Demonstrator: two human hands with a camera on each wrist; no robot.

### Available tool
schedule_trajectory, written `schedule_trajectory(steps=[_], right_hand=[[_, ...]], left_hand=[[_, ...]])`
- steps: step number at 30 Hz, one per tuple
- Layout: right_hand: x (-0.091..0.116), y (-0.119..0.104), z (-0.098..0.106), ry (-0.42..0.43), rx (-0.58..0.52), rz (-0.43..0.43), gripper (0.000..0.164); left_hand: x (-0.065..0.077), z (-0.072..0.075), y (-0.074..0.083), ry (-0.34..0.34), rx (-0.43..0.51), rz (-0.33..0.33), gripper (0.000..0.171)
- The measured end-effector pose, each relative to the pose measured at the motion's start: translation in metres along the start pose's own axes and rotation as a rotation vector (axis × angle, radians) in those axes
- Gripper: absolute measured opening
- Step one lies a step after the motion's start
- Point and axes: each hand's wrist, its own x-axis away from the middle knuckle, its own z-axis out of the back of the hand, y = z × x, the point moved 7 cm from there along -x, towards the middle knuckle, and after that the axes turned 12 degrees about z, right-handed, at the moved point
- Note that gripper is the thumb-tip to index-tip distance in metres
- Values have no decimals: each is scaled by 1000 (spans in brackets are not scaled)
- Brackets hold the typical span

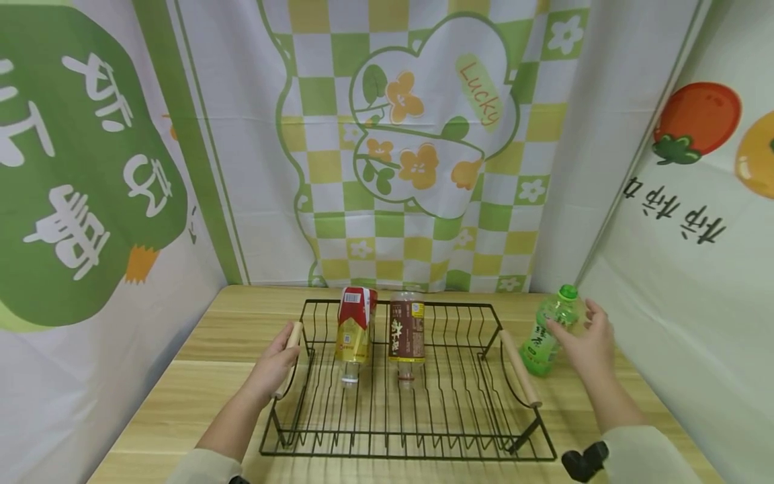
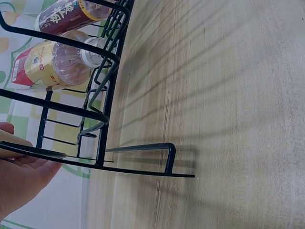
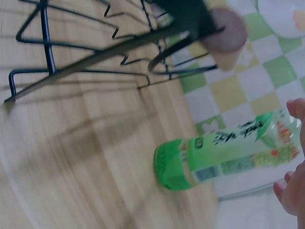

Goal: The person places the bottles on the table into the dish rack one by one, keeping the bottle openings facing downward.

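A black wire dish rack (image 1: 387,430) with wooden handles stands on the table. My left hand (image 1: 273,366) grips its left wooden handle (image 1: 295,334), with the palm below it in the left wrist view. Inside the rack, a bottle with a red and gold label (image 1: 353,329) and a bottle with a brown label (image 1: 408,333) lie tilted, their necks toward me. A green drink bottle (image 1: 542,339) stands upright right of the rack. My right hand (image 1: 589,343) is beside its upper part, fingers and thumb spread apart; whether they touch it is unclear.
The rack's right wooden handle (image 1: 520,368) slants close to the green bottle. A wooden table (image 1: 205,376) lies under everything. Printed cloths, such as the checkered one (image 1: 326,168), hang behind the table and on both sides.
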Motion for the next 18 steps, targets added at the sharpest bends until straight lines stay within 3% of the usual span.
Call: schedule_trajectory(steps=[9,18], right_hand=[[-6,23,-9,-42,12,-30,99],[-13,25,-19,-63,-15,-3,100]], left_hand=[[0,0,0,-9,14,-2,64],[-1,0,0,-3,7,-4,65]])
